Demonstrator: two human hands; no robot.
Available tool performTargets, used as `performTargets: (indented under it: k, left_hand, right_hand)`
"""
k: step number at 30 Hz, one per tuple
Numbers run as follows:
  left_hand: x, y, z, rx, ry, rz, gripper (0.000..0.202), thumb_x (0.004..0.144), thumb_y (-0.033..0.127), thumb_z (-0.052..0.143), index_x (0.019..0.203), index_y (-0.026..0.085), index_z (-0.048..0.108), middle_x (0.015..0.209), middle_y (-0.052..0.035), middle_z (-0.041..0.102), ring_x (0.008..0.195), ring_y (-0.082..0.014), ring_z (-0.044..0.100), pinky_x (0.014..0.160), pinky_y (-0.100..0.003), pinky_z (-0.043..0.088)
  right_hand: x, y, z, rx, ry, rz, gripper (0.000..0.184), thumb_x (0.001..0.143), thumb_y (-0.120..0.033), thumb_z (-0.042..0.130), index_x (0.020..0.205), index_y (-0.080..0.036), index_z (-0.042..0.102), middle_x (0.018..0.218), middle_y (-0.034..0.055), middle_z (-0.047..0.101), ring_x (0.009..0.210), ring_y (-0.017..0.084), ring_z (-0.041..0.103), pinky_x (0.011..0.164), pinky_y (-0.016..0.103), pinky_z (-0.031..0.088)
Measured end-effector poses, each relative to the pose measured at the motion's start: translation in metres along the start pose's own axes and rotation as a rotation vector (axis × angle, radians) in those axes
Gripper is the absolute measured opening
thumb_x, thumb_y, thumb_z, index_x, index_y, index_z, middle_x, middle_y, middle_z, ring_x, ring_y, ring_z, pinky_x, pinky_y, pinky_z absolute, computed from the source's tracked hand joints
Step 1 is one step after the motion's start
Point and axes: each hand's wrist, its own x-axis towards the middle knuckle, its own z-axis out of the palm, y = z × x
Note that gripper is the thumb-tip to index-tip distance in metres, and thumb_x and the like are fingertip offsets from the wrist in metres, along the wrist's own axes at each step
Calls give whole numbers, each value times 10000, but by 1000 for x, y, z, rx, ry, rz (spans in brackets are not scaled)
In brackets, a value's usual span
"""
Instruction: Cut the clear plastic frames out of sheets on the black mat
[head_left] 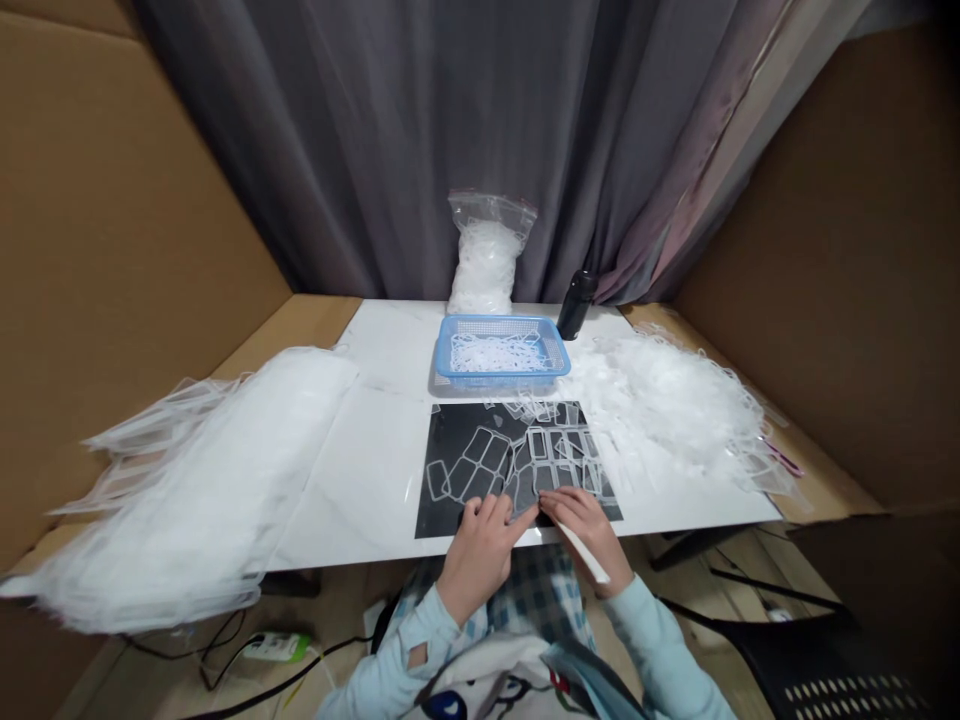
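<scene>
Left hand (480, 555) and right hand (583, 530) are both at the near edge of a black mat (433, 520), over a tangle of clear plastic rectangular frames (480, 465).

Left: not clenched, fingers (487, 510) extended and resting on the frames, no clear grasp. Right: curled around a narrow white strip (589, 562), which runs from under the fingers toward the near right, past the worktop edge. Fingertips of the two hands nearly meet.

Frames cover most of the mat, some linked in rows, some overlapping on the far side. The mat lies on a white worktop (360, 480), near its front edge.

Just beyond the mat: blue plastic basket (450, 345) holding white loops (496, 352). Behind it, a clear bag of similar loops (486, 265) and a black bottle (576, 305). To the right, a loose white heap (660, 410), touching the mat's far right corner. To the left, a large stack of translucent sheets (195, 490), hanging over the worktop edge.
</scene>
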Motion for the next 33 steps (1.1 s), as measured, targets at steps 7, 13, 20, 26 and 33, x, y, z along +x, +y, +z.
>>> performTargets:
  k: [7,13,20,26,33]
  left_hand:
    - [-1,1,-1,-35,3,-7,707,778,3,457,1401,330,389,978,-44,474,896,-223,417,791,-378,321]
    - [-2,0,0,-36,24,-6,718,764,-6,469,1397,325,403,966,-42,482,887,-213,422,787,-368,320]
    - [-5,-3,4,-60,73,-5,600,766,89,574,1322,288,471,1000,-43,511,917,-231,436,816,-377,320]
    - [-4,-3,4,-66,78,-8,546,776,129,624,1293,241,485,957,-33,536,888,-223,460,808,-373,325]
    - [-4,2,4,-178,237,-73,555,811,356,654,1336,308,481,1115,-62,577,1048,-250,501,907,-416,300]
  right_hand:
    - [44,46,-33,-142,401,77,262,996,-231,417,1110,-192,649,1022,96,699,936,250,603,821,415,517]
    - [72,53,-56,-200,657,278,256,977,-335,475,1036,-182,671,972,114,700,930,262,624,850,415,503]
    - [61,34,-34,187,321,277,242,951,-379,510,902,-200,664,988,107,668,994,264,618,895,434,494]
    - [50,23,-22,361,145,278,216,942,-383,545,922,-209,672,1020,83,683,1022,254,619,926,431,477]
    - [42,26,-32,374,233,455,255,931,-417,547,955,-206,686,987,66,696,991,251,629,910,390,482]
